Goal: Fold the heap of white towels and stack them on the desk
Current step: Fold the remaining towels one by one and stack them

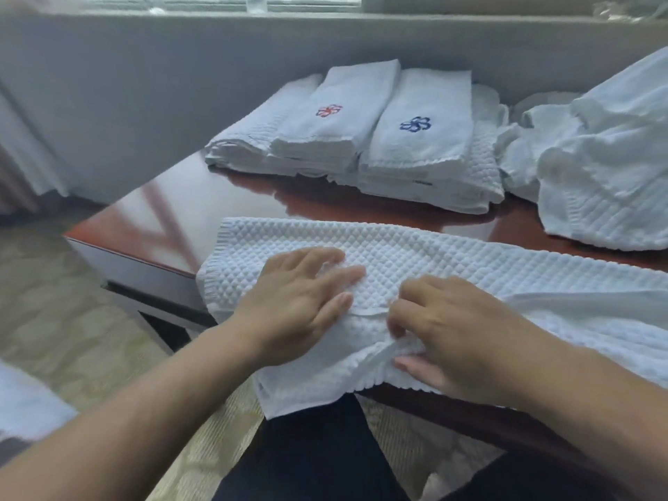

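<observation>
Now left hand [302, 301] flattens waffle towel [415, 254], right hand [459, 330] pinches its fold

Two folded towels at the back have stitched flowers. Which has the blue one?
The right-hand folded towel, beside the unfolded heap; its neighbour on the left carries a red flower instead.

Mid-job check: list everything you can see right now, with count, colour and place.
waffle towel: one, white, across the desk's near edge, under both hands
folded towels: stacks, count unclear, white, back centre of desk
red emblem: one, on the left top towel
blue emblem: one, on the right top towel
unfolded heap: one, white, desk's right side
desk: one, glossy reddish-brown
wall: grey, behind desk
floor: beige, patterned, left
left hand: pressing flat on waffle towel
right hand: fingers curled, pinching waffle towel's fold
</observation>
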Available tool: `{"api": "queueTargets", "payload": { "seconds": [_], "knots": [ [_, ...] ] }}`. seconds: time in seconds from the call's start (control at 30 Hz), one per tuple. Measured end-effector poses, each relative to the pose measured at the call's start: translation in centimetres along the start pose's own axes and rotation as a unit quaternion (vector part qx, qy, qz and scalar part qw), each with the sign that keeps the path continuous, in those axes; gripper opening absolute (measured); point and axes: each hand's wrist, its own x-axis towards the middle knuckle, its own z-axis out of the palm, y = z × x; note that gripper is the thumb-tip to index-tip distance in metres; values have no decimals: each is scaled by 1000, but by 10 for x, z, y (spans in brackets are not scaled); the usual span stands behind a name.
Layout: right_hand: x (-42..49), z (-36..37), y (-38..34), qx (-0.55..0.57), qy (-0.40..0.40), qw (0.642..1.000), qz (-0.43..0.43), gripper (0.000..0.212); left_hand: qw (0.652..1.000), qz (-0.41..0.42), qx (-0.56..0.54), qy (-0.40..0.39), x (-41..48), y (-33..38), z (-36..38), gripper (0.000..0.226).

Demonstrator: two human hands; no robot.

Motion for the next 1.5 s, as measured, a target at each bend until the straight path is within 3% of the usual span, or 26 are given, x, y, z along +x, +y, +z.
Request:
{"api": "queueTargets", "payload": {
  "seconds": [0.13,0.27,0.4,0.53,0.6,0.7,0.8,0.93,1.0,1.17,1.33,1.4,1.5],
  "knots": [
    [10,-1,-25,-29,-1,999,46,20,1000,23,-8,-5,17,-9,-3,57],
    [23,1,-40,-68,10,996,55,30,998,31,-43,-19,24,-12,-6,47],
    [34,-8,-19,84,73,990,82,51,970,10,-240,34,21,-19,-23,36],
    [40,-11,18,210,195,943,172,61,919,-27,-388,64,4,-37,-41,64],
    [45,-9,36,227,212,921,233,61,921,-20,-388,36,-2,-45,-45,85],
    [51,-3,56,179,137,915,335,59,933,-22,-359,18,-6,-56,-51,86],
    [58,5,62,69,72,921,377,50,950,-16,-311,-2,-15,-71,-54,76],
    [63,11,56,18,113,947,299,18,996,41,-48,-60,-31,-89,-47,103],
    [63,15,54,13,129,962,239,19,998,58,12,-20,-34,-92,-38,97],
    [60,15,57,67,125,968,209,33,988,67,-96,105,-34,-85,-32,56],
    [61,11,54,77,146,967,192,41,968,112,-74,212,-29,-72,-32,32],
    [65,7,52,113,152,964,185,43,963,9,-166,210,-24,-67,-35,29],
    [73,-2,48,163,186,958,149,53,912,-156,-350,149,-11,-72,-47,43]
  ]
}}
